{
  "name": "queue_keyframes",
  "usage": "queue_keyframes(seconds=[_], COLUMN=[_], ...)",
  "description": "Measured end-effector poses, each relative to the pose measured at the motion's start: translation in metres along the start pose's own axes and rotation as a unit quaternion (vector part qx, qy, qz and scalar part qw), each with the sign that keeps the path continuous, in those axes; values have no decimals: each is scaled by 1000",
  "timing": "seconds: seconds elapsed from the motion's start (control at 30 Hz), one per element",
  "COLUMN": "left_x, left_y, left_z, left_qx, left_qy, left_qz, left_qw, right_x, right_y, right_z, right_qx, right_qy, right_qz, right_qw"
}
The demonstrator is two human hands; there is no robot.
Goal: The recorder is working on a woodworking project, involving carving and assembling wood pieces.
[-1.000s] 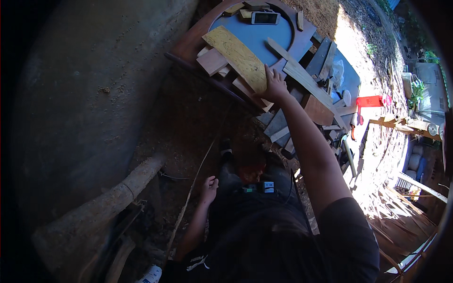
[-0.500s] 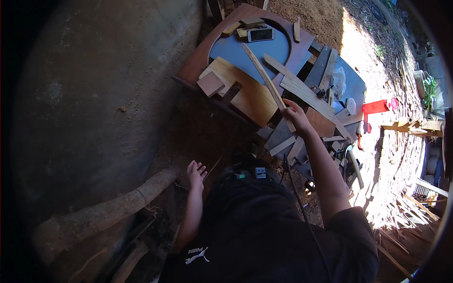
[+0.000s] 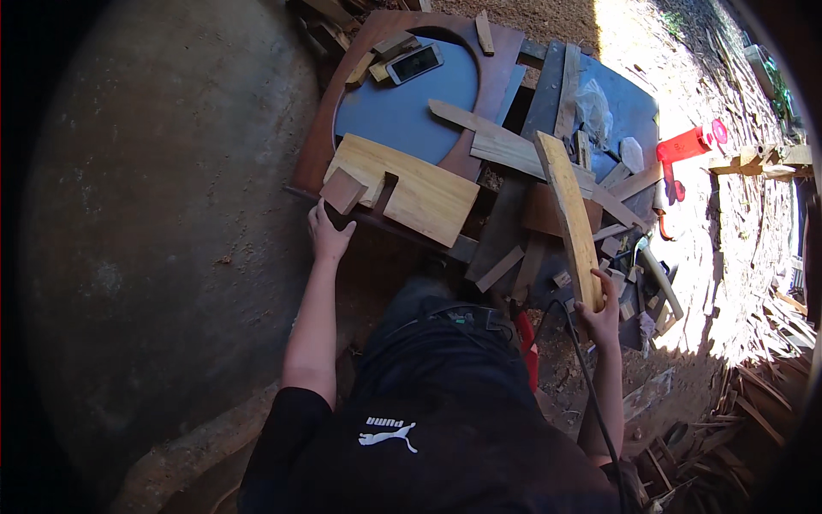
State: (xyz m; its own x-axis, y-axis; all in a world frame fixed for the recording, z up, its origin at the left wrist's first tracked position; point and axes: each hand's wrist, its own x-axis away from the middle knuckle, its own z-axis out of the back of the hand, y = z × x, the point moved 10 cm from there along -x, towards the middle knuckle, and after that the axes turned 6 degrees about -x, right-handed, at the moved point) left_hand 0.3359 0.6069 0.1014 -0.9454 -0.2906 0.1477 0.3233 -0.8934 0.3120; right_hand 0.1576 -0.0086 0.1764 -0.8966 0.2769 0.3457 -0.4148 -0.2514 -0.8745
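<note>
My right hand (image 3: 601, 307) grips the lower end of a long, pale wooden board (image 3: 565, 210), which stands tilted up over the cluttered right side of the worktable. At the near left edge of the table, my left hand (image 3: 330, 233) reaches toward a small reddish-brown wood block (image 3: 343, 190). Thumb and fingers are spread there, with the fingertips at the block's near edge; whether they touch it is hard to tell. Under the block lies a wider yellowish board (image 3: 428, 203) with a dark notch in it.
A phone (image 3: 414, 64) rests on wood offcuts inside the brown panel's (image 3: 318, 128) round opening. Planks (image 3: 509, 152), a clear plastic bag (image 3: 593, 110), a red bottle (image 3: 682, 146) and a hammer (image 3: 661, 281) lie to the right. A dark cable (image 3: 591, 385) runs beside my right arm.
My left hand has risen from beside my body to the wood block. My right hand has moved right and nearer to me, turning the board to show its broad face. The view has shifted.
</note>
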Motion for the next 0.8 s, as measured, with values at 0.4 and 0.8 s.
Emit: queue_keyframes(seconds=[0.4,0.8], left_x=[-89,-25], left_y=[32,143], left_z=[3,50], left_qx=[10,42], left_qy=[-117,-129], left_qz=[-87,-271], left_qw=[989,953], right_x=[-64,-104], right_y=[-96,-101], right_z=[-90,-338], right_qx=[355,442], right_qy=[-68,-197], right_qz=[140,350], right_qw=[922,802])
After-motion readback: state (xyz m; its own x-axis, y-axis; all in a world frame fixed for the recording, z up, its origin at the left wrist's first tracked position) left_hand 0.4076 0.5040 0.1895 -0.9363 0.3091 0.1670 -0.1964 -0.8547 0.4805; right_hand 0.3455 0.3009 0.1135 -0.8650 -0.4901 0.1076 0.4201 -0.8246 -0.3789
